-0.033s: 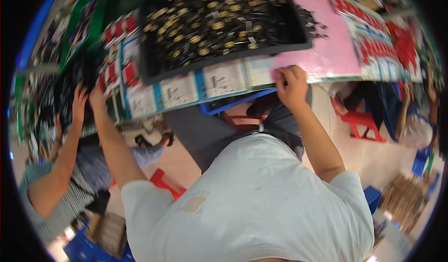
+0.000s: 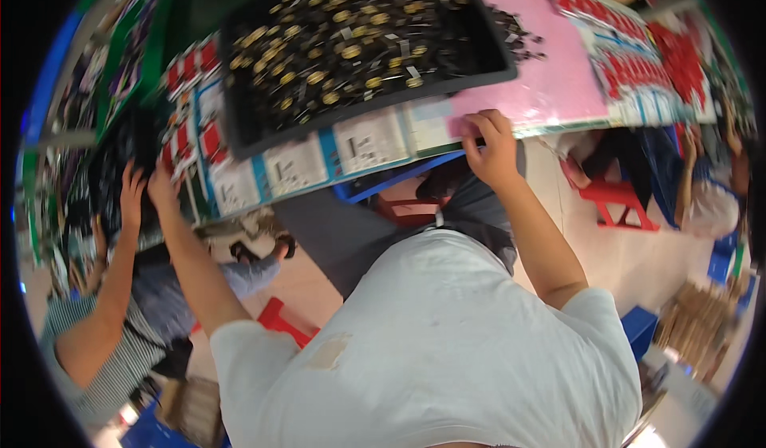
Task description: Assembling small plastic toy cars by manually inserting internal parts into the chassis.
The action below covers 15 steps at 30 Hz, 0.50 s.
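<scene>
My left hand [image 2: 163,186] reaches to the table's left end, beside a dark, shiny black heap [image 2: 120,149] and red-packed items [image 2: 177,146]. Blur hides its fingertips. My right hand [image 2: 492,145] rests at the table's front edge by the pink sheet [image 2: 550,81], fingers curled and thumb drawn in. Whatever may lie between those fingers is too small to make out. Between and beyond my hands, a large black tray [image 2: 259,143] is full of small black pieces, round gold-coloured pieces and a few silvery strips.
Printed cards [image 2: 367,141] line the table's front edge. Loose black bits [image 2: 519,37] and red packs [image 2: 634,69] are on the right. Another person's hand [image 2: 132,197] is close to my left hand. Red stools [image 2: 618,201] stand below, and a blue bin [image 2: 399,177] sits under the edge.
The whole table and tray sit slightly further left in the picture and are tilted a little more. My hands keep nearly the same places.
</scene>
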Tool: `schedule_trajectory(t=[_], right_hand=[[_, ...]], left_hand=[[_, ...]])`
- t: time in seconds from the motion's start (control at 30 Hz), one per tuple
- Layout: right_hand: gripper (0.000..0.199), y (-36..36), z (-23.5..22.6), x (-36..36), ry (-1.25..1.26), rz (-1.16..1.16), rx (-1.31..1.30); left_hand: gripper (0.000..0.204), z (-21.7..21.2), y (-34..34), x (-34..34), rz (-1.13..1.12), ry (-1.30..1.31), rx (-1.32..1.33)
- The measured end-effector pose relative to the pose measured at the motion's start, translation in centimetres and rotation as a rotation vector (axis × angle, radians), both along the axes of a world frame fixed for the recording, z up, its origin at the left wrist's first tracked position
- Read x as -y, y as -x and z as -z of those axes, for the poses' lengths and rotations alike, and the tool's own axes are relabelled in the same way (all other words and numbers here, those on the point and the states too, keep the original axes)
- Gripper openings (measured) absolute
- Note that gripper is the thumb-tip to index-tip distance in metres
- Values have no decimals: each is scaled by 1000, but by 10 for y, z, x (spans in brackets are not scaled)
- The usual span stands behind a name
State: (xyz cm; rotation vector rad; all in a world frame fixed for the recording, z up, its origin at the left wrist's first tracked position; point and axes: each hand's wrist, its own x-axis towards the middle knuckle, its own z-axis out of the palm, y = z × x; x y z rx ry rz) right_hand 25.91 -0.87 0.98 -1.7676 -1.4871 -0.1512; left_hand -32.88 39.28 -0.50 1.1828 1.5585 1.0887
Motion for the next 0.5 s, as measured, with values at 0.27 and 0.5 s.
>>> schedule_trajectory(t=[0.27, 0.5], right_hand=[[32, -213, -17, 112, 12, 749, 115], [28, -299, -11, 148, 224, 757, 303]], left_hand=[[62, 1, -46, 127, -277, -169, -824], [9, -7, -253, 277, 51, -354, -410]])
